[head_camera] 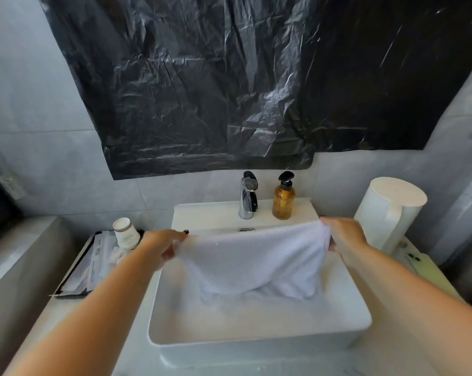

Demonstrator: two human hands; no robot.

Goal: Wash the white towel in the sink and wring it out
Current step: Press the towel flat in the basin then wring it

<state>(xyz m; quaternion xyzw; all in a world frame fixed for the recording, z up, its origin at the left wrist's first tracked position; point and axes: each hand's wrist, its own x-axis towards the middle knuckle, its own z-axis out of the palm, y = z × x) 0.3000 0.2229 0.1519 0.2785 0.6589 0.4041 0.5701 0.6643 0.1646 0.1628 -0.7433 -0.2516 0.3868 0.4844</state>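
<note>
The white towel (253, 256) hangs spread out above the white rectangular sink (259, 336), its lower edge sagging into the basin. My left hand (163, 244) grips the towel's upper left corner. My right hand (344, 234) pinches the bunched upper right corner. The chrome tap (247, 196) stands at the back of the sink, just behind the towel's top edge; no running water is visible.
An amber soap pump bottle (283, 198) stands right of the tap. A white cylindrical bin (389, 213) sits at the right on the counter. Stacked paper cups (126, 233) and a tray of packets (85, 264) lie left of the sink. Black plastic sheeting (243, 77) covers the wall above.
</note>
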